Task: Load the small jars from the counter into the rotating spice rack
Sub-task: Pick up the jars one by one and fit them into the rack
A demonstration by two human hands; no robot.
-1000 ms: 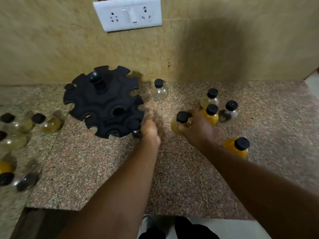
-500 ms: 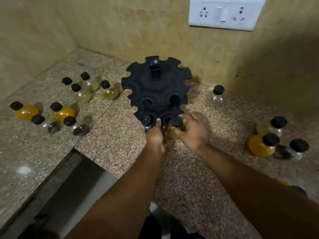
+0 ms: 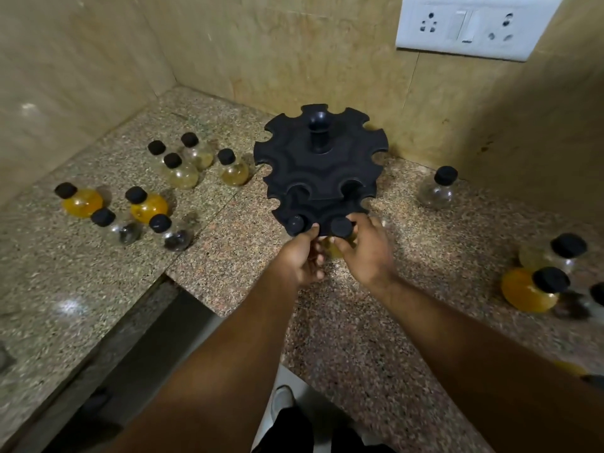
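— Where's your left hand?

— At the rack's near edge, fingertips touching the rim by the seated jar. Fingers curled; I can't tell whether they grip anything.

— And the right?

— My right hand is closed round the yellow jar, cap up, neck upright, in the next notch of the lower tier.

— So which way does it go?

— Away from me, inward, I'd say. The right hand is nearer; the left steadies.
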